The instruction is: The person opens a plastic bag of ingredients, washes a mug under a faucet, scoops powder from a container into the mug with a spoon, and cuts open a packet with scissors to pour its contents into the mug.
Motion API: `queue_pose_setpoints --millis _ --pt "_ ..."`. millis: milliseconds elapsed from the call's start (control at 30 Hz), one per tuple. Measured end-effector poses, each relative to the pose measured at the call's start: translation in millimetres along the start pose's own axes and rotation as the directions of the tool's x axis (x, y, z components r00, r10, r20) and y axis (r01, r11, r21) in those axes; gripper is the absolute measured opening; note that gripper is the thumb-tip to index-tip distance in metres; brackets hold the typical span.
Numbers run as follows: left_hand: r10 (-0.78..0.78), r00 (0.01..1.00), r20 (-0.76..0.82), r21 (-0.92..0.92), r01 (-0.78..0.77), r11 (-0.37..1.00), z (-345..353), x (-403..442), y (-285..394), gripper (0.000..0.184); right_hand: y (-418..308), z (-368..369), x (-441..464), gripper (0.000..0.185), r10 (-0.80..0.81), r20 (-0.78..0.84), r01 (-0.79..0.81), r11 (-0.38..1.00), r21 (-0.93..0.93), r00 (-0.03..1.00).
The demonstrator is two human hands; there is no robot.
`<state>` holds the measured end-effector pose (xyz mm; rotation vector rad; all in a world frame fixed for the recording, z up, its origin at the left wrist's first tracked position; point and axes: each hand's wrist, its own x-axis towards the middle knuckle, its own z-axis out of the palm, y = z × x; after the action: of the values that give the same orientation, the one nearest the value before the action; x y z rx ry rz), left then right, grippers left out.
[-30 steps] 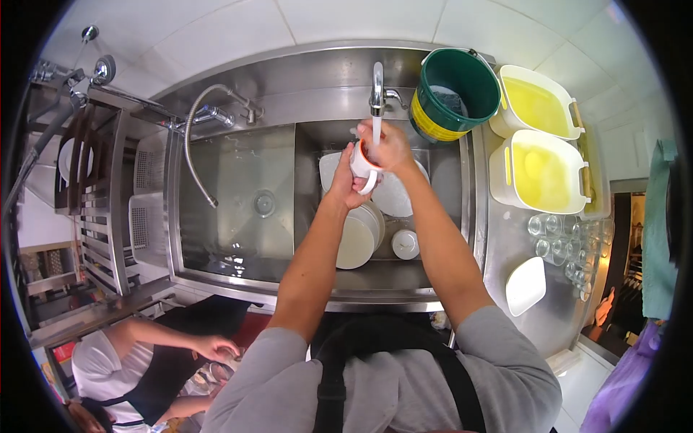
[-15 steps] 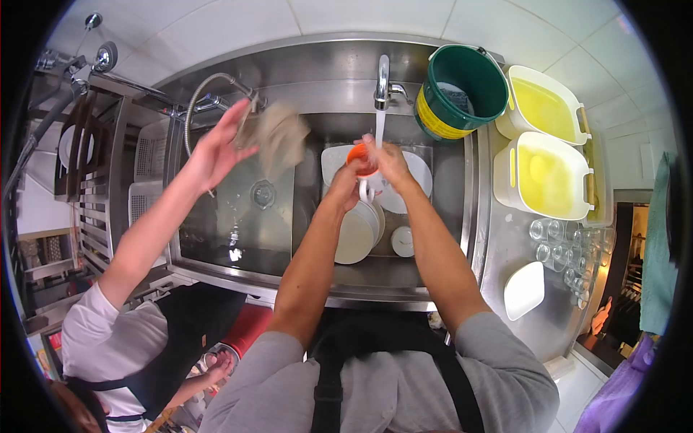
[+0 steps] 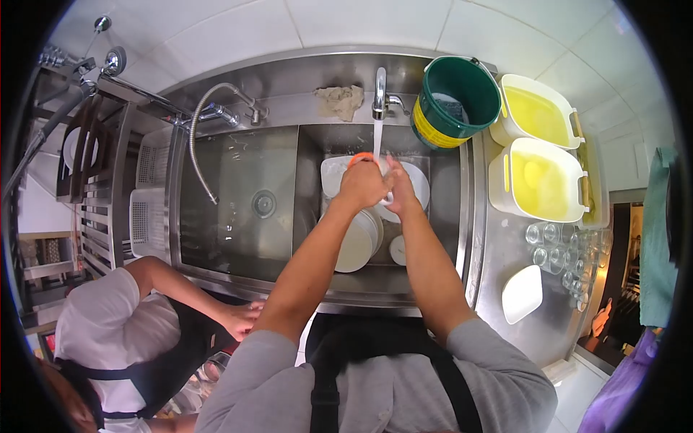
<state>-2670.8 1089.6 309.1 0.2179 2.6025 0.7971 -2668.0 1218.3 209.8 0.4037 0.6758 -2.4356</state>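
Under the running tap [image 3: 380, 94], my two hands hold a mug [image 3: 362, 156], white outside and orange inside. Closed over its near side, my left hand [image 3: 363, 185] hides most of it. My right hand [image 3: 402, 189] grips from the right, its fingertips slightly blurred in the water. Below them in the right basin, white plates [image 3: 354, 245] are stacked. A small round white dish [image 3: 398, 250] sits beside the stack, and a larger white dish [image 3: 416, 180] lies behind my right hand.
A crumpled cloth [image 3: 339, 102] lies on the back ledge. To the right stand a green bucket [image 3: 462, 119], tubs of yellow liquid [image 3: 534, 177], several glasses [image 3: 552, 256] and a white dish [image 3: 522, 294]. A co-worker's hand [image 3: 242, 317] is at lower left, near my left arm.
The co-worker's arm has drawn back from over the left basin, and the cloth now rests on the ledge. My left hand has moved over the mug, covering more of it.
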Motion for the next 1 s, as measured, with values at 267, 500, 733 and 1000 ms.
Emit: queue_pose_setpoints --millis 267,500,733,1000 --pt "-0.42 0.904 -0.083 -0.883 0.129 0.451 11.1 42.2 -43.9 0.046 -22.9 16.5 46.4 0.064 -0.555 -0.071 0.382 0.655 -0.652 0.829" --pt "-0.502 0.834 -0.227 -0.828 0.106 0.551 17.3 38.7 -32.8 0.073 -73.0 91.2 41.7 0.092 -0.701 -0.179 0.582 0.685 -0.437 0.69" --pt "-0.395 0.903 0.17 -0.984 0.174 -0.024 33.0 -4.5 -54.5 0.058 -83.3 48.1 1.9 0.05 -0.081 0.575 0.522 -0.331 -0.786 0.814" --pt "-0.365 0.911 0.193 -0.823 0.353 0.445 80.4 -81.9 -45.0 0.075 -2.4 12.8 -143.0 0.084 0.231 -0.118 -0.232 0.564 -0.793 0.966"
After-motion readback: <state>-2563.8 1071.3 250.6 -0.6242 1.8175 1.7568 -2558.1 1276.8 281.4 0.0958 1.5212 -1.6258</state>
